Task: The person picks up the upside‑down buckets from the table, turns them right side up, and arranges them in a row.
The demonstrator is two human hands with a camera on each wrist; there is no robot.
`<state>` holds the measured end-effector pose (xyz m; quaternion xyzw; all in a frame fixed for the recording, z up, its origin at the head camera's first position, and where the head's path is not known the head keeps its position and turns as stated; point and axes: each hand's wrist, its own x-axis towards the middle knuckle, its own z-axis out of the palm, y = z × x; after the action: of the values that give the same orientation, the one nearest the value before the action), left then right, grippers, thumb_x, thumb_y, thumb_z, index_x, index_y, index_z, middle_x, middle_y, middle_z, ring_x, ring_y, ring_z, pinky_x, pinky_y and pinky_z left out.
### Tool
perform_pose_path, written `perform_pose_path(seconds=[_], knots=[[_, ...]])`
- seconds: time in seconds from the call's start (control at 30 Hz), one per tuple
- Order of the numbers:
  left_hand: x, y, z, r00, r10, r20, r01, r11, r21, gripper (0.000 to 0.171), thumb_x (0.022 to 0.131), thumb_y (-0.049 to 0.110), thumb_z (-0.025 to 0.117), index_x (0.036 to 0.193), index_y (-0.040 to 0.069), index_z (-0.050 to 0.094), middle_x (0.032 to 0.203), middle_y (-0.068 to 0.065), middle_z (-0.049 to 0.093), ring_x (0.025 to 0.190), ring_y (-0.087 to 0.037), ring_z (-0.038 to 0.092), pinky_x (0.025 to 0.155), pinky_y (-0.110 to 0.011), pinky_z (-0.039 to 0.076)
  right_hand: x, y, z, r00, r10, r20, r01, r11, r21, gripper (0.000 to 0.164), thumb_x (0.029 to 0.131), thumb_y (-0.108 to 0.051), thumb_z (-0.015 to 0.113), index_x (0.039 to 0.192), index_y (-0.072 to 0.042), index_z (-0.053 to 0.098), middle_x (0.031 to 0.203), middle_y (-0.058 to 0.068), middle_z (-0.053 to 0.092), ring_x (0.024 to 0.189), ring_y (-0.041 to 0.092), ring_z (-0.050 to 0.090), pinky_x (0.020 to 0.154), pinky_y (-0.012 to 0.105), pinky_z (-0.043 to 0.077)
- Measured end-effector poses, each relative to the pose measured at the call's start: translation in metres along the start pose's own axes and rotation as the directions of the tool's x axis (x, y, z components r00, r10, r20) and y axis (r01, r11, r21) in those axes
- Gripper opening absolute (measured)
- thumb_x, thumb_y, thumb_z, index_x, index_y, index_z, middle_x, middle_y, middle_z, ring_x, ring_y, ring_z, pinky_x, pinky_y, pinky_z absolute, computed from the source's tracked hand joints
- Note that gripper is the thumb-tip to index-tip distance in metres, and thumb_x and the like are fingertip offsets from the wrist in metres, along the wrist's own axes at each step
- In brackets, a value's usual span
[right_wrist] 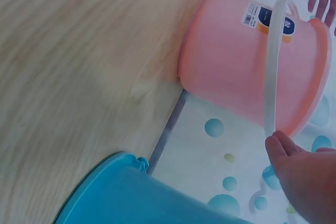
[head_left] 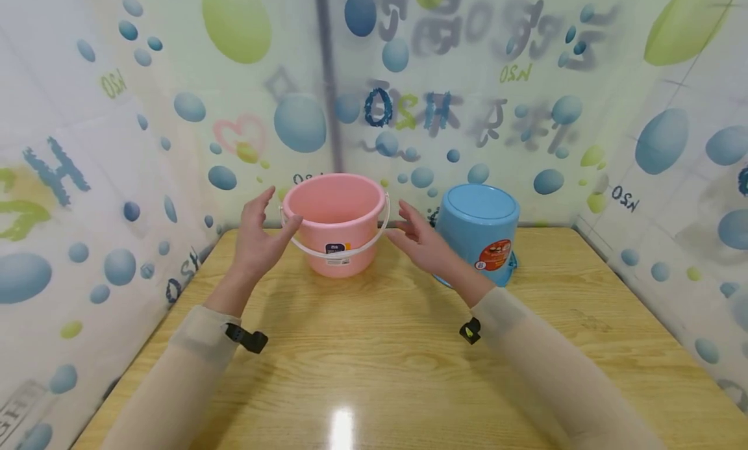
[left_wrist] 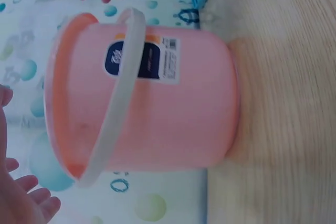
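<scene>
At the near side, two light sleeves (head_left: 199, 352) are covering the forearms, and a black band (head_left: 248, 339) is showing at each cuff. Beneath them, the wood-grain bench (head_left: 350, 333) is extending to the backdrop and reflecting a bright light at the front.

The left hand (head_left: 260, 236) is hovering beside the left side of the pink bucket (head_left: 359, 232), fingers loosely extending, thumb standing apart (the thumb is overlapping the rim in the head view only). The right hand (head_left: 423, 242) is hovering near the opposite side with fingers extending; its contact with the white handle (left_wrist: 119, 100) cannot be told.

The blue bucket (head_left: 464, 223) is standing inverted right of the pink one, displaying a red label (head_left: 497, 254). The pink bucket is standing upright toward the rear, its handle drooping across the front and its dark label (head_left: 336, 247). Behind, the backdrop (head_left: 362, 67) is displaying blue and green ovals.
</scene>
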<state>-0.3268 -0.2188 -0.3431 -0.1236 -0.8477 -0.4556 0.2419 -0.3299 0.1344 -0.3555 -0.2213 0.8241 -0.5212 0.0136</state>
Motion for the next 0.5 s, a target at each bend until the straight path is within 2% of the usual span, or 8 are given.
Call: perform_pose_path(seconds=[0.1,0.23,0.4,0.5], knots=[[-0.001,0.010,0.002,0.998,0.050,-0.031,-0.052,0.998,-0.046,0.080,0.103,0.035,0.077,0.170,0.012,0.041,0.171,-0.018,0.041,0.161,-0.037,0.038,0.132,-0.062,0.035,-0.014,0.003,-0.005,0.999,-0.032,0.016,0.033,0.999,-0.027,0.083,0.114,-0.042,0.059,0.179,-0.022,0.012,0.183,0.014,0.023,0.164,0.039,0.037,0.129,0.063,0.038],[-0.004,0.026,0.005,0.996,0.084,-0.044,-0.088,0.989,-0.116,0.073,0.103,0.028,0.078,0.167,0.011,0.047,0.168,-0.016,0.047,0.159,-0.035,0.043,0.131,-0.059,0.038,-0.033,0.006,-0.011,0.996,-0.077,0.041,0.079,0.996,-0.051,0.079,0.115,-0.038,0.059,0.178,-0.021,0.015,0.181,0.015,0.027,0.163,0.040,0.040,0.131,0.064,0.035],[-0.012,0.048,0.010,0.992,0.125,-0.002,-0.124,0.978,-0.170,0.070,0.104,0.022,0.076,0.167,0.011,0.046,0.167,-0.015,0.049,0.158,-0.033,0.046,0.129,-0.057,0.042,-0.057,0.010,-0.018,0.992,-0.104,0.076,0.109,0.992,-0.065,0.076,0.115,-0.035,0.059,0.178,-0.018,0.018,0.180,0.018,0.030,0.161,0.043,0.042,0.130,0.067,0.034],[-0.017,0.061,0.014,0.986,0.163,0.038,-0.151,0.962,-0.229,0.069,0.104,0.017,0.075,0.166,0.012,0.047,0.166,-0.014,0.051,0.156,-0.031,0.049,0.127,-0.054,0.044,-0.071,0.012,-0.022,0.991,-0.100,0.088,0.107,0.992,-0.071,0.075,0.116,-0.033,0.059,0.177,-0.015,0.020,0.179,0.019,0.032,0.160,0.045,0.043,0.128,0.070,0.035]])
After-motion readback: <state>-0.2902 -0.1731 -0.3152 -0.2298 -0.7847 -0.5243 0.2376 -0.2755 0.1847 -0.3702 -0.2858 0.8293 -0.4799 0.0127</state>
